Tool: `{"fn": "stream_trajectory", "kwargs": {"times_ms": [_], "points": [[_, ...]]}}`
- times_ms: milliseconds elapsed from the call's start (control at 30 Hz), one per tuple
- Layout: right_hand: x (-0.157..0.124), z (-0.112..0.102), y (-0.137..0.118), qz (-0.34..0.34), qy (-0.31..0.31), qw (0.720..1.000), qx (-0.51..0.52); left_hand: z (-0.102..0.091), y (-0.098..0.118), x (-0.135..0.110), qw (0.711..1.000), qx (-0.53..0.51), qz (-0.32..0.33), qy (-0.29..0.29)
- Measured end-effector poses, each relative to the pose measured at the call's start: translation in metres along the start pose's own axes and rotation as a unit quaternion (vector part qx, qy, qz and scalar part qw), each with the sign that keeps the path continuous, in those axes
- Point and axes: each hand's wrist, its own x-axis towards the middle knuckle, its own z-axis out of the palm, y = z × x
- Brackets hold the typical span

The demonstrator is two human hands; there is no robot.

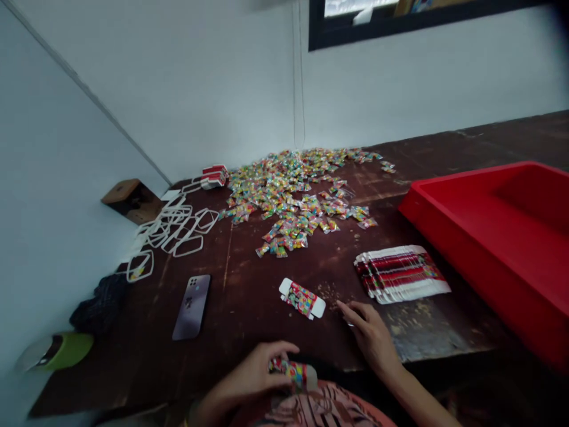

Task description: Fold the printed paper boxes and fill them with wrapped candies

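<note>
Head view: left hand (262, 370), by the near edge of a dark brown table (249, 296), curled around a small printed box (296, 372), with the pale right end of that box exposed in front of a coral-coloured shirt (333, 409). Right hand (371, 338), farther forward and to the right, clear of the held box, with fingers loosely parted and index finger stretched out over the table; tiny pale glint at the fingers, too small to identify. Ahead of the held box, in the gap between the hands but farther from the body, one loose carton (303, 298), slantwise, printed face up, white flaps at both ends; near flap just beside the right index fingertip, apart from it. Beyond the right hand, to its right, a row of overlapping cartons (402, 274), near the wall of a red tray (448, 237). Toward the back, well apart from both hands, a broad heap of candy packets (288, 201). Forward and left of the left hand, a phone (192, 307), back upward, with a tangle of white loops (186, 244) behind it.
</note>
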Motion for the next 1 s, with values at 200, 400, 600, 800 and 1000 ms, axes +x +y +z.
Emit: {"fn": "stream_trajectory", "kwargs": {"times_ms": [200,400,600,800,1000], "points": [[-0.010,-0.019,-0.074,0.153,-0.045,0.946,0.283,0.010,0.009,0.023,0.934,-0.343,0.015,0.096],[0.054,-0.027,-0.085,0.023,0.001,0.989,0.146,0.049,0.027,0.035,0.940,-0.342,0.014,-0.011],[0.068,-0.034,-0.086,-0.079,-0.126,0.984,0.096,0.051,0.034,0.033,0.940,-0.339,0.032,-0.034],[0.039,-0.015,-0.085,0.100,-0.078,0.916,0.382,0.049,0.032,0.040,0.934,-0.357,0.030,0.007],[0.037,-0.016,-0.080,0.294,-0.215,0.662,0.655,0.040,0.037,0.048,0.948,-0.320,0.006,0.002]]}}
